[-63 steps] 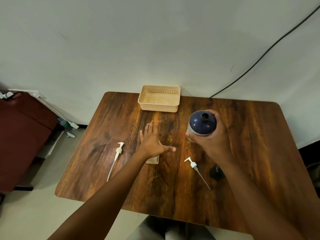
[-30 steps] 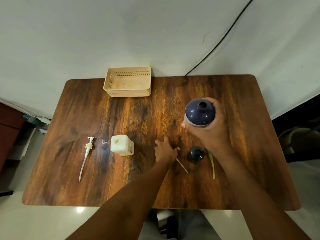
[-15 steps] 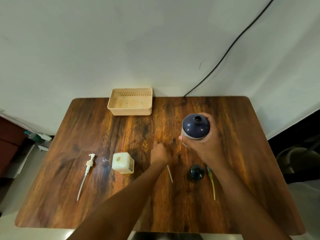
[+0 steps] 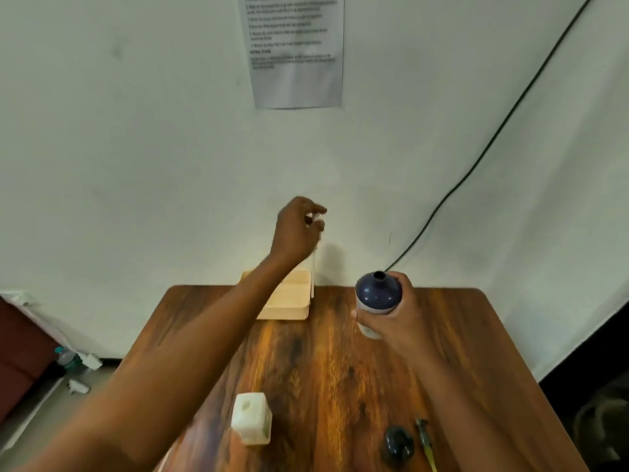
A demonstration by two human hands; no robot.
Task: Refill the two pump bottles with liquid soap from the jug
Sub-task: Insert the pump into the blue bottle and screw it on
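The pump (image 4: 313,264) hangs with its long axis vertical, head up inside the left hand (image 4: 296,229), thin white tube pointing straight down; the tube's lower end shows in front of the right edge of the tan basket (image 4: 289,306) at the far side of the table (image 4: 340,369). The pump head is mostly covered by the fingers, and the tube is pale against the wall, so it is hard to trace. Left hand: raised high in front of the wall, arm stretched up and away, fingers curled and pinching the pump head.

The dark blue bottle (image 4: 377,296) stands upright, open neck pointing up, on the right of the basket. Right hand (image 4: 391,321) wraps around its lower body and hides most of the pale lower part; whether its base touches the table cannot be told.

The white square bottle (image 4: 252,419) stands upright near the front edge, round opening facing up. To its right on the table are a dark round cap (image 4: 398,442) and a thin yellow-green stick (image 4: 427,444), cut off by the picture's bottom edge. The print on the sheet of paper (image 4: 296,51) on the wall is blurred.
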